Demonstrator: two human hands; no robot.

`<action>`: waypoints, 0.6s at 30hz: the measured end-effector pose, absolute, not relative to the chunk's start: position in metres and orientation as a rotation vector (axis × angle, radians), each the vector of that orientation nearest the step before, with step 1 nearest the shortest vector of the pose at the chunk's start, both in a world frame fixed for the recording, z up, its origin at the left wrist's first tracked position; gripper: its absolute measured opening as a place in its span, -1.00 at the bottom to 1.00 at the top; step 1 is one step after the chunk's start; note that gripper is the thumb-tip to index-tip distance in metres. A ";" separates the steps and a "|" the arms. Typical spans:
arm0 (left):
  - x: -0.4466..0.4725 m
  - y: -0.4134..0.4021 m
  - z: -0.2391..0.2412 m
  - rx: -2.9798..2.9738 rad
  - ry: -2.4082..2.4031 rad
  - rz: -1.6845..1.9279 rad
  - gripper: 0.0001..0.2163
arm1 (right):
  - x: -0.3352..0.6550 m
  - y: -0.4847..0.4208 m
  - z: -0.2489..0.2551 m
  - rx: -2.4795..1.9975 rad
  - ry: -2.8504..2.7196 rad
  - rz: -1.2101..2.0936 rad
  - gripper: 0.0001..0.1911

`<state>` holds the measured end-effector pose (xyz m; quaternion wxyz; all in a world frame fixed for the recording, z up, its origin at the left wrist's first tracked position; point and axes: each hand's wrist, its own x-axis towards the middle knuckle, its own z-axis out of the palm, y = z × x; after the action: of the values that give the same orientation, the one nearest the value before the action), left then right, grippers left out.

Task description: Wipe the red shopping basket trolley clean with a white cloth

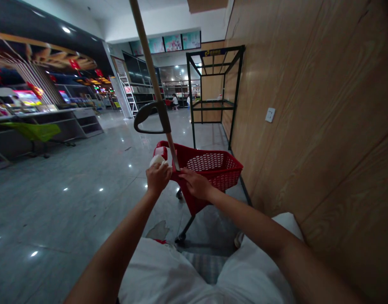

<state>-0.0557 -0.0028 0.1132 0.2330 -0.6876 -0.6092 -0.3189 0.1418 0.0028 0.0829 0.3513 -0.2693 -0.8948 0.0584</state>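
Note:
A small red shopping cart [209, 171] with a perforated basket stands before me. A long beige pole [148, 55] rises from its near end, carrying a dark grey loop handle [154, 118] partway up. My left hand [158, 177] is closed around a crumpled white cloth [157, 160], pressed near the cart's red push handle [160, 151]. Beside the pole's foot, my right hand [195, 183] rests on the cart's near edge with fingers stretched out. Its fingertips lie close to the pole; whether they touch it I cannot tell.
A wood-panelled wall [307, 126] with a socket [270, 115] runs along the right. Behind the cart stands a dark metal frame rack [194, 101]. Counters [82, 122] and a green cart [38, 131] are at left. People sit far back. The tiled floor [70, 211] has a wet-looking patch [158, 230].

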 end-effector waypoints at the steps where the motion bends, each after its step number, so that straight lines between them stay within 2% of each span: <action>1: -0.048 -0.005 0.112 -1.871 -1.673 -0.872 -0.75 | 0.128 0.001 0.084 -0.622 -2.281 0.206 -0.40; 5: -0.021 -0.021 0.109 -1.913 -1.593 -0.876 -0.75 | 0.117 0.001 0.075 -0.684 -2.046 0.350 -0.43; 11: 0.010 -0.035 0.117 -2.238 -1.315 -0.806 -0.72 | 0.175 -0.011 0.058 -0.682 -1.980 0.313 -0.46; 18: 0.035 -0.009 0.143 -2.796 -1.031 -0.694 -0.73 | 0.237 -0.022 0.080 -1.122 -2.026 0.358 -0.47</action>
<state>0.0348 -0.0086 0.1431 0.0407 -0.9130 -0.3368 -0.2266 0.2369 -0.0217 0.0804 0.3886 -0.4410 -0.7967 0.1409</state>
